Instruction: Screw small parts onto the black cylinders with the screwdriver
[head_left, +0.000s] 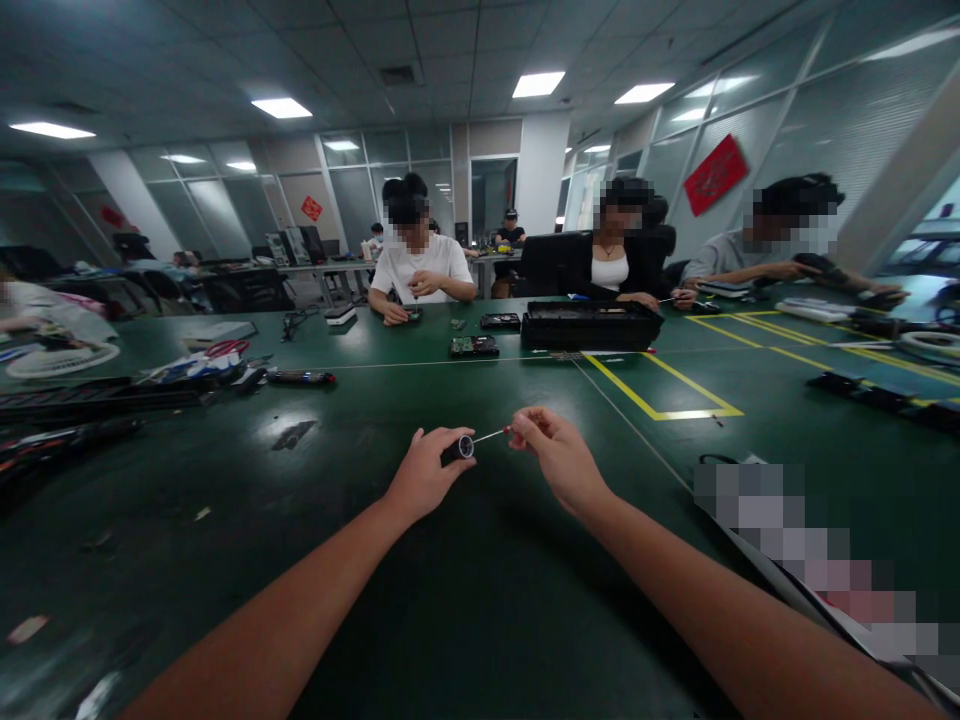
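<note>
Over the middle of the green table, my left hand (430,468) is closed round a small black cylinder (463,448) with a pale ring on the end that faces right. My right hand (551,450) pinches the red handle of a thin screwdriver (491,435). Its metal shaft points left, and the tip is at the ringed end of the cylinder. Whether the tip touches a screw there is too small to tell. Both forearms reach in from the lower corners of the view.
A long black tray-like housing (591,326) and a green circuit board (474,346) lie ahead. Several tools and red-handled pliers (225,348) are at the left. Yellow tape (697,413) marks the right. A blurred-out sheet (810,560) lies near my right forearm. Several people sit opposite.
</note>
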